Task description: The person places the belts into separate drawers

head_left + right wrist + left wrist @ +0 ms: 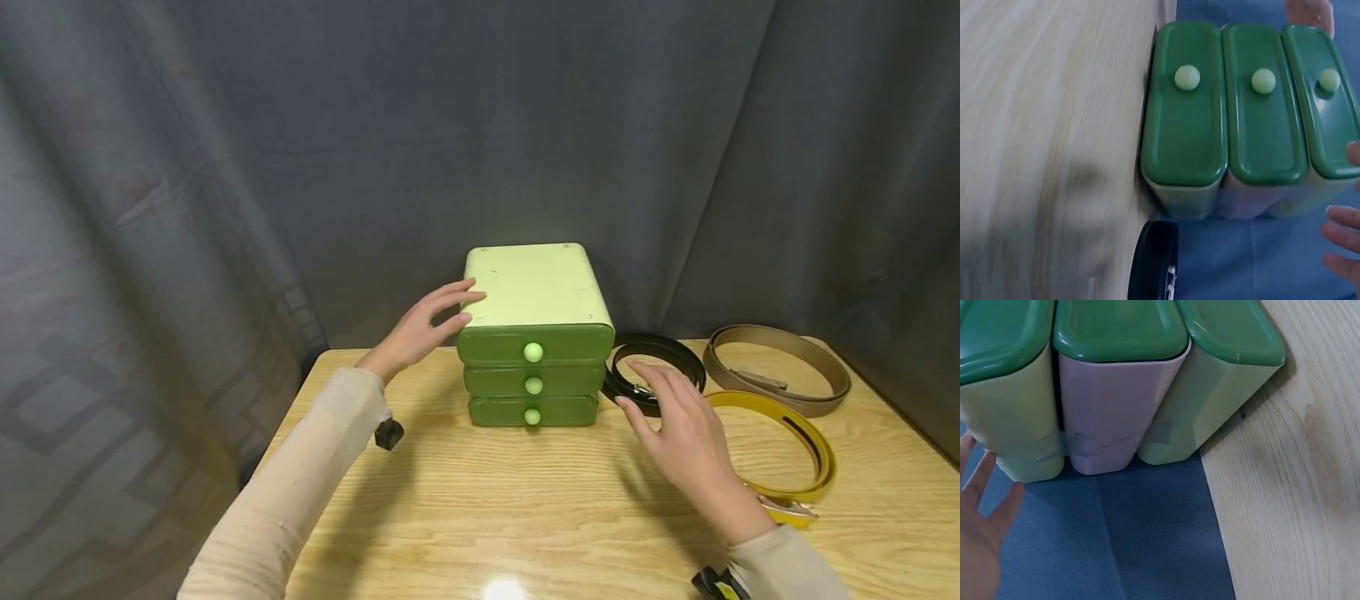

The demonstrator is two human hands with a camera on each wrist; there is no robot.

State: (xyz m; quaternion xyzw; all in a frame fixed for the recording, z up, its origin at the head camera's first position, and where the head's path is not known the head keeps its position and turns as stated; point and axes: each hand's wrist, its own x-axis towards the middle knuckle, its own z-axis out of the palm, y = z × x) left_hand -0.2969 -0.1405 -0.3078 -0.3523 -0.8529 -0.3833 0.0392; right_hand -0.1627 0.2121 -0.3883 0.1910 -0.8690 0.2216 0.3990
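Observation:
A small three-tier drawer cabinet (536,287) stands at the back of the table, its green drawer fronts (1188,134) pushed in, each with a round pale knob. The left wrist view shows its side, pale green above and below a pinkish middle tier (1116,412). My left hand (423,325) is at the cabinet's upper left edge, fingers extended, fingertips overlapping the top. My right hand (686,425) hovers to the right of the cabinet with spread, slightly bent fingers and nothing in them. Behind it lies a coiled black belt (678,354), partly hidden.
On the right of the wooden table (465,500) lie two more coiled belts: a brown belt (832,375) at the back and a yellow belt (823,467) in front of it. A dark grey curtain (480,125) hangs right behind the table.

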